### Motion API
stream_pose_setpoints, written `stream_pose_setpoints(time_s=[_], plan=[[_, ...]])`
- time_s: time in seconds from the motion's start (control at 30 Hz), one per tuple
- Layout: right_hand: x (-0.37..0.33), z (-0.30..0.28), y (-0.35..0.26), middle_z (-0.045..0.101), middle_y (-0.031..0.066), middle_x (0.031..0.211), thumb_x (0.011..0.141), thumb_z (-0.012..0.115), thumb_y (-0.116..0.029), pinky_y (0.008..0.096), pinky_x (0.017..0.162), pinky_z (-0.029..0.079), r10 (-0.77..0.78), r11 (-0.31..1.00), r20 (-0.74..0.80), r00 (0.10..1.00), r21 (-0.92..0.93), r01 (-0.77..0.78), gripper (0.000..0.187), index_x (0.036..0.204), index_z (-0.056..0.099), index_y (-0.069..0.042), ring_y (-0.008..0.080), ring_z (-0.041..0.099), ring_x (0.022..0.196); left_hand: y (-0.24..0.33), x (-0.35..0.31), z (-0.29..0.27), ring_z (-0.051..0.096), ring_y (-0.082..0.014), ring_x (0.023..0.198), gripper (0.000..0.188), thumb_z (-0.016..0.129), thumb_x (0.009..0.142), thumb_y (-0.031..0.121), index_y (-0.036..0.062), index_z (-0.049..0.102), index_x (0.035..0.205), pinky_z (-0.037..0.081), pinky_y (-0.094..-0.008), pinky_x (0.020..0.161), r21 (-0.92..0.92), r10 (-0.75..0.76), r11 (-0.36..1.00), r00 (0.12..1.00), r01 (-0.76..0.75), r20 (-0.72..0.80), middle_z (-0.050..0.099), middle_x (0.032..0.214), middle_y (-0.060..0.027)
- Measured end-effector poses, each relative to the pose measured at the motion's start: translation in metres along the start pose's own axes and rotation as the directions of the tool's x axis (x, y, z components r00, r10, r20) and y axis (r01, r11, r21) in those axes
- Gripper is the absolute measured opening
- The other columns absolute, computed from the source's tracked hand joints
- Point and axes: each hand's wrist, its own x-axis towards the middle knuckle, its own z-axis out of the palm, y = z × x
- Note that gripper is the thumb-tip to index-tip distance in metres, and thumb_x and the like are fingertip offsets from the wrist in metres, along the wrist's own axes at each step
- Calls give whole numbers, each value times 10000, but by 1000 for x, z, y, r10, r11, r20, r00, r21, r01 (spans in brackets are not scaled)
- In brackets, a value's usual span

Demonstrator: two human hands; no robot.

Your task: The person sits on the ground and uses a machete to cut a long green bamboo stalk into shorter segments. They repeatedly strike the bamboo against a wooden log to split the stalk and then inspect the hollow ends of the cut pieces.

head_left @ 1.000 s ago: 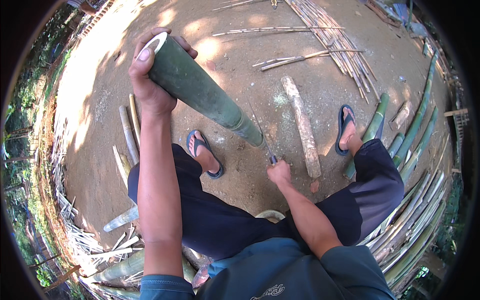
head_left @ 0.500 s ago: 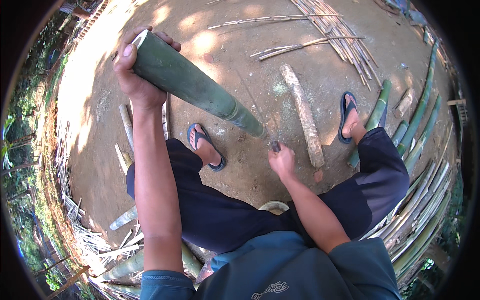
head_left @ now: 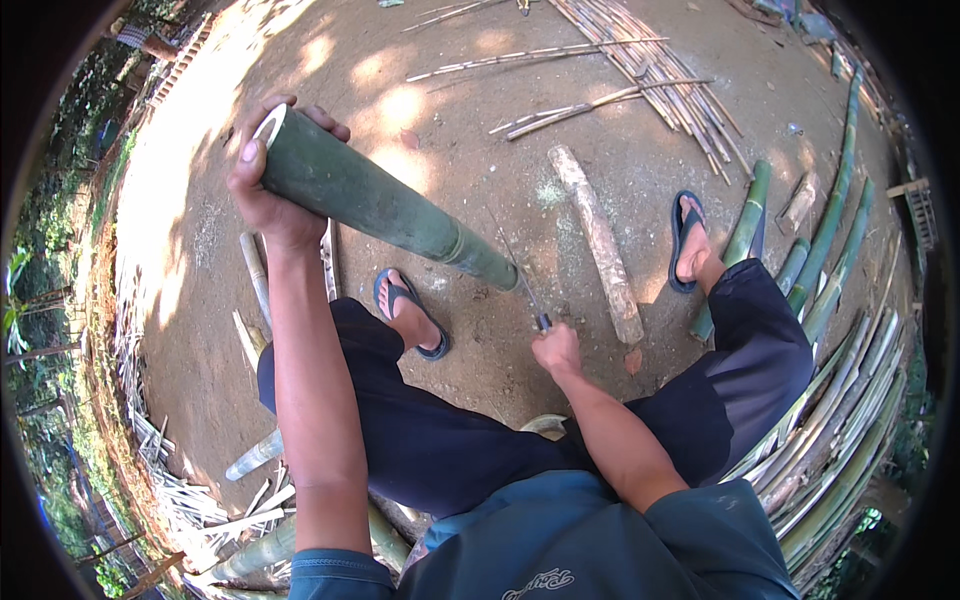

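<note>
the left hand [head_left: 262,190] grips tight the open top of a hollow green bamboo pole [head_left: 385,207]; inside is unseen. the right hand [head_left: 556,350] holds a knife [head_left: 528,290] against its lower end.

knife blade [head_left: 522,285] thin and hard to make out, bamboo pole [head_left: 385,205] tip hiding part of it, right hand [head_left: 556,350] covering its handle

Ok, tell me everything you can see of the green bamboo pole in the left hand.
The green bamboo pole is a thick, hollow culm, smooth and dark green, with a pale cut rim at its open upper end and a lighter node ring near the lower end. It slants from upper left down to the right above the dirt ground. The left hand grips its open top, fingers wrapped round the rim. The right hand holds a thin blade up against its lower end.
</note>
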Motion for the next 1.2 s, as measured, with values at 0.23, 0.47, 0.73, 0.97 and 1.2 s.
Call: stream_pose_setpoints(time_s=[0.23,0.47,0.73,0.97,1.2], plan=[[0,19,22,701,272,969,801,674,-238,504,881,533,-75,996,34,997,58,73,315,1006,704,-1,450,672,966,-3,-8,-2,654,-334,855,591,467,866,500,33,577,1210,549,-442,789,-29,-25,999,981,20,-191,640,936,-178],[-2,6,12,704,259,962,812,675,-237,496,871,545,34,999,47,998,-19,-34,299,1028,694,-30,433,681,956,12,-27,-3,656,-293,791,438,507,933,430,38,543,1124,555,-419,694,164,83,986,839,8,-538,634,864,-166],[-19,-1,-2,709,247,973,822,684,-242,509,874,550,-72,996,53,996,-54,75,280,1037,693,-62,424,687,957,12,-49,-41,620,-261,738,350,483,997,372,25,526,977,557,-419,627,244,135,965,621,93,-772,584,808,-121],[-2,6,6,706,259,936,831,680,-231,524,851,559,-198,968,129,972,-132,215,299,1064,677,-43,439,692,916,2,-75,-111,642,-286,860,457,404,947,485,57,563,971,545,-471,786,102,-31,979,623,176,-781,632,896,-144],[22,7,19,712,251,949,849,668,-230,511,840,569,-101,963,64,993,-246,114,296,1077,682,-42,422,702,917,-2,-102,-152,636,-306,868,534,442,868,529,37,613,981,527,-454,779,-6,-74,995,695,99,-715,644,878,-161]])
